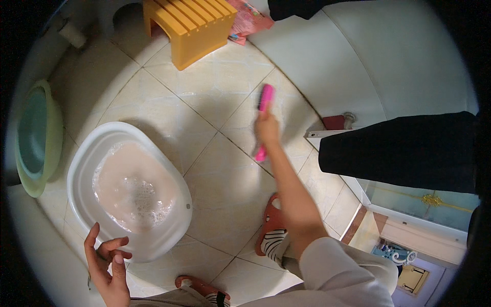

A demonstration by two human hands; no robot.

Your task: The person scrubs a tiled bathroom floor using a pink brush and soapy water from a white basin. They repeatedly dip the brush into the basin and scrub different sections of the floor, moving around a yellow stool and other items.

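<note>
My right hand (267, 128) grips the middle of a pink brush (267, 94) with dark bristles, held out over the tiled floor. Its bristle side faces left, and the hand is slightly blurred. At the lower left, my left hand (109, 261) holds nothing, its fingers spread and loosely curled. Just beyond those fingers stands a white plastic basin (159, 245). Cloudy, pale water (134, 165) with foam and bubbles partly fills it. Whether anything lies under the water cannot be seen.
A yellow plastic stool (199, 46) stands at the top beside a pink printed bag (249, 23). Two nested green basins (55, 134) lean at the left wall. Dark fabric (395, 153) hangs by a glass-panelled door (414, 195) at the right. My slippered feet (270, 226) are below.
</note>
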